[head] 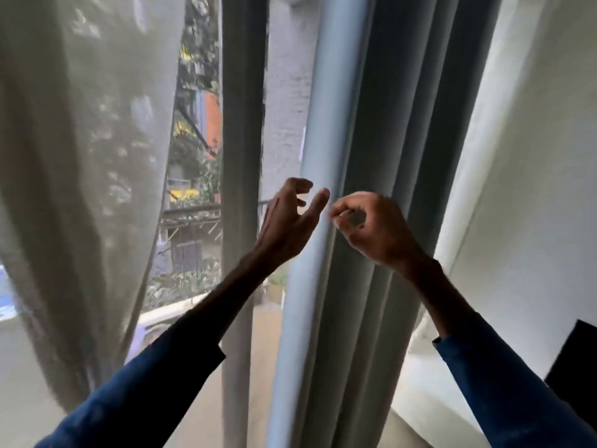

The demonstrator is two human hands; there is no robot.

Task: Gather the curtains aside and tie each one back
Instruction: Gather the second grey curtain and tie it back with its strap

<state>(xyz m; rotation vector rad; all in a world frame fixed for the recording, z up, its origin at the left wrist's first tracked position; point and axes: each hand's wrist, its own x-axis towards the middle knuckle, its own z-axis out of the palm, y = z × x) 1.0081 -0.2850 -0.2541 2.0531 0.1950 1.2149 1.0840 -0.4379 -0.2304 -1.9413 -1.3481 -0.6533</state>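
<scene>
A thick grey-blue curtain (361, 130) hangs in deep vertical folds right of centre. A sheer whitish curtain (80, 156) billows on the left. My left hand (287, 218) is raised just left of the grey curtain's leading edge, fingers spread and curled, thumb tip touching or very near that edge. My right hand (371, 224) is in front of the curtain's folds, thumb and fingertips pinched together; whether they pinch a bit of fabric or a thin tie I cannot tell. No tie-back is clearly visible.
A grey window post (242, 124) stands between the two curtains, with buildings and plants outside. A white wall (533, 189) is on the right, a dark object (578, 367) at the right edge, and a pale sill (420, 383) below.
</scene>
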